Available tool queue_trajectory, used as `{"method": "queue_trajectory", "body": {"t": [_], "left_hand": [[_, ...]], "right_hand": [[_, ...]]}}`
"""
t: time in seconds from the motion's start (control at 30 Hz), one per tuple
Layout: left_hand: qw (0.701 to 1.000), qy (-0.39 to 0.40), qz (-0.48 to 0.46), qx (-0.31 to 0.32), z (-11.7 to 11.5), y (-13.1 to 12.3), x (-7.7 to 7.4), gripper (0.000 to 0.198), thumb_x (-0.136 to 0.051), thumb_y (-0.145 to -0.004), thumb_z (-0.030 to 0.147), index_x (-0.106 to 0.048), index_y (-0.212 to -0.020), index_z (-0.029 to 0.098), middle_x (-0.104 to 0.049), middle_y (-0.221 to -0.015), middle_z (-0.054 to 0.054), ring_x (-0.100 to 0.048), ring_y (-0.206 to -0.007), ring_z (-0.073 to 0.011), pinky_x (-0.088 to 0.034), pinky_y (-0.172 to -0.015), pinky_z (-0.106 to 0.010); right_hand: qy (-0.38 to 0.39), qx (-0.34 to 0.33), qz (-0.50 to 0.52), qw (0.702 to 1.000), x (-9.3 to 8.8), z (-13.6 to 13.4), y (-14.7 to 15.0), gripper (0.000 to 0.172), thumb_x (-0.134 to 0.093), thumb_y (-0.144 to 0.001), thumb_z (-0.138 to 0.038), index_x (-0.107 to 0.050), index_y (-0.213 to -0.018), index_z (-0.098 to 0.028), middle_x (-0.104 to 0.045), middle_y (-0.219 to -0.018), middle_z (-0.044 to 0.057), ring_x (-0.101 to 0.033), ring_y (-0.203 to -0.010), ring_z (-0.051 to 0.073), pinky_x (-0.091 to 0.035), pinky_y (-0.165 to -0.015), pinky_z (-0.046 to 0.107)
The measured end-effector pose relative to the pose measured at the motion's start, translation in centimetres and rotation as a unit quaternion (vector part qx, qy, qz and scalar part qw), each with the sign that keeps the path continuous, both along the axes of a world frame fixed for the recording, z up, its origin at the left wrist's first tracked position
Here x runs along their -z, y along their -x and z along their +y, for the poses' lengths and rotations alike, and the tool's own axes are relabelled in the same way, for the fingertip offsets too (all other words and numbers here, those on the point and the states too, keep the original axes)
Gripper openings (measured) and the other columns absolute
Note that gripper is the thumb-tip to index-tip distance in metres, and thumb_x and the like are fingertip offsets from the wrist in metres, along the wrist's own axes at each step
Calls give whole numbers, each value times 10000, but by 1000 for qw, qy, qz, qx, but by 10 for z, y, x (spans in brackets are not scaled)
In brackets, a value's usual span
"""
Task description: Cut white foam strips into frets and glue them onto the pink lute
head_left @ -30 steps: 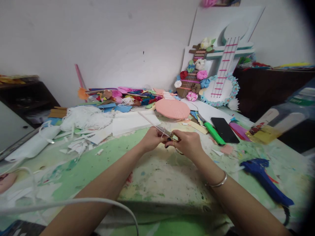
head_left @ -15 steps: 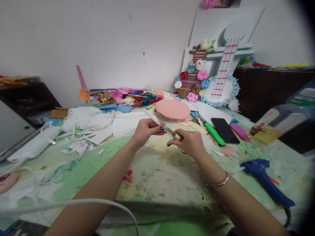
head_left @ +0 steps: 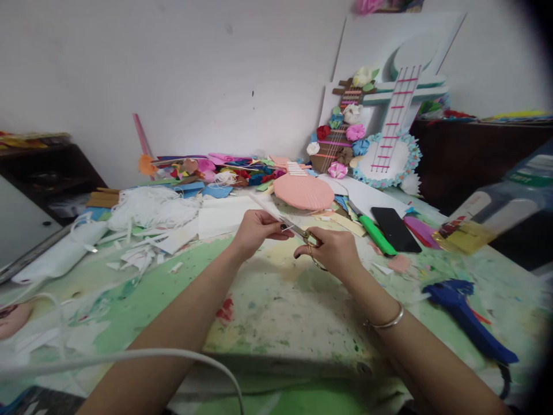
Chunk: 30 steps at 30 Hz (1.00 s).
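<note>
My left hand point(head_left: 258, 231) pinches a narrow white paper strip point(head_left: 261, 203), whose far end points up and to the left. In my right hand point(head_left: 334, 251) is a pair of scissors point(head_left: 307, 237), with fingers through the brass-coloured handles. The blades reach left to the paper at my left fingertips; whether they are parted there is too small to tell. A thin white sliver sticks out near my left thumb. Just behind my hands lies a pink paper-covered round instrument model point(head_left: 303, 192) with white strings.
A blue glue gun point(head_left: 469, 317), a green utility knife point(head_left: 377, 235), a black phone point(head_left: 396, 230) and a tilted bottle point(head_left: 488, 207) stand or lie at right. White string point(head_left: 151, 207) and paper scraps point(head_left: 140, 253) are at left. A white cable point(head_left: 190, 354) crosses my left forearm. Decorated models point(head_left: 393, 132) lean behind.
The paper strip in my left hand has shifted slightly, and the thin sliver beside the thumb now shows more. Both hands stay almost in place.
</note>
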<state>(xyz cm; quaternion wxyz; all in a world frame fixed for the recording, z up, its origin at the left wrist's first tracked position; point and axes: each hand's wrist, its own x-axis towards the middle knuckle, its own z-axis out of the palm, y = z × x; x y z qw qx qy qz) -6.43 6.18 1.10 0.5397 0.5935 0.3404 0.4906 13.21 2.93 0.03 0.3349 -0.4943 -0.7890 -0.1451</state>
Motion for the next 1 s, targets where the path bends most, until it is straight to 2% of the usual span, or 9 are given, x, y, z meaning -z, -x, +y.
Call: {"method": "queue_trajectory", "body": {"t": [0.2, 0.47, 0.77, 1.0], "left_hand": [[1000, 0, -13, 5, 2, 0, 2, 301, -756, -626, 297, -701, -816, 70, -722, -798, -129, -693, -704, -227, -577, -708, -361], [999, 0, -9, 31, -2, -3, 0, 203, -740, -629, 248, -710, -762, 99, -724, -738, -91, -689, -669, -201, -580, -684, -331], [1000, 4, -4, 29, -1, -3, 3, 194, -739, -639, 256, -713, -755, 102, -724, -744, -95, -684, -657, -186, -577, -709, -339], [999, 5, -17, 40, -1, -4, 3, 198, -744, -640, 254, -716, -766, 103, -724, -733, -86, -689, -664, -192, -581, -692, -325]], "right_hand": [[-6, -6, -3, 1000, 0, 0, 1, 538, -517, -720, -698, -671, -698, -183, -632, -510, 25, -545, -482, 117, -267, -488, 231], [-35, 2, 5, 999, 5, -1, 2, 617, -499, -661, -755, -681, -783, -178, -654, -556, 24, -579, -511, 127, -290, -503, 236], [-38, 3, 2, 999, 4, -1, 2, 564, -522, -684, -728, -667, -704, -183, -641, -526, 21, -570, -496, 122, -274, -491, 237], [-44, 16, 0, 999, 7, -1, 3, 627, -470, -679, -764, -660, -742, -169, -659, -554, 35, -598, -520, 143, -251, -488, 242]]}}
